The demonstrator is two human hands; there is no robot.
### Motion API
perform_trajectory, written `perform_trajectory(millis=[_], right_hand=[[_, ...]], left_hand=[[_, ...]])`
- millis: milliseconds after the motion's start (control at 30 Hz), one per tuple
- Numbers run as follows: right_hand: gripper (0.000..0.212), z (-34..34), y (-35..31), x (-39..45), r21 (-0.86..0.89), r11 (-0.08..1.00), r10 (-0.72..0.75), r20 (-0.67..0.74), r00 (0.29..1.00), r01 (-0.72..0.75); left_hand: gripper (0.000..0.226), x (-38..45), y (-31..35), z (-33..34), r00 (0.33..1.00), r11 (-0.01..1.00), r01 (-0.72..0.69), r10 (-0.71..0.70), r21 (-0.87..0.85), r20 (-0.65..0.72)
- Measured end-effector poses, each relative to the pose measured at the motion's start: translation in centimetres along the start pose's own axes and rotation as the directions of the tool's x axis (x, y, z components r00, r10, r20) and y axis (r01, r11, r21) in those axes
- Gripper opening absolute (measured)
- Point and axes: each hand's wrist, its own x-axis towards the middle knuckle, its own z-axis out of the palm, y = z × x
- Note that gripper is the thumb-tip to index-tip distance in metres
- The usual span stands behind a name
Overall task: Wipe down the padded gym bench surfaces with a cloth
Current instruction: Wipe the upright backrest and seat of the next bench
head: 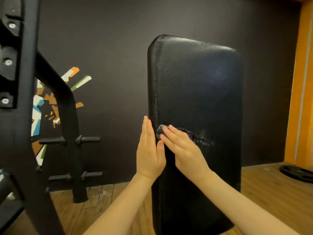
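A right hand [183, 146] presses a cloth [160, 130] flat-fingered on the backrest pad [199, 92]; left hand [149, 150], fingers straight, steadies its edge; overlapping strokes serve best.

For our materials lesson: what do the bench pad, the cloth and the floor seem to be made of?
Bench pad: black leather or vinyl, probably; grained, slightly glossy, with a stitched seam.
Cloth under the right hand: soft grey fabric, seemingly; mostly hidden.
Floor: wood or wood-look planks, with visible grain and joints.

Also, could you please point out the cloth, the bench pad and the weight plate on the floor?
cloth [160, 130], head view, bunched end beyond the fingertips.
bench pad [199, 85], head view, upper face.
weight plate [295, 173], head view, top surface.
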Motion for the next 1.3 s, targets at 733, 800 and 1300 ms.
perform_trajectory(millis=[733,800,1300], right_hand=[[0.044,-5.4,11.8,-6.4,0.221,0.671,0.739,-0.278,0.614,-0.708],[0.046,-5.0,11.3,-6.4,0.234,0.644,0.764,-0.254,0.594,-0.728],[0.051,0.3,-0.8,-3.1,0.235,0.663,0.747,-0.261,0.611,-0.711]], left_hand=[[0.059,-0.1,-0.2,0.5,1.0,0.999,-0.004,0.004,0.054,-0.007],[0.059,-0.2,-0.1,0.5,1.0,0.999,-0.002,0.002,0.054,-0.003],[0.134,1.2,0.9,-5.3,0.822,0.922,-0.189,-0.041,0.339,0.568]])
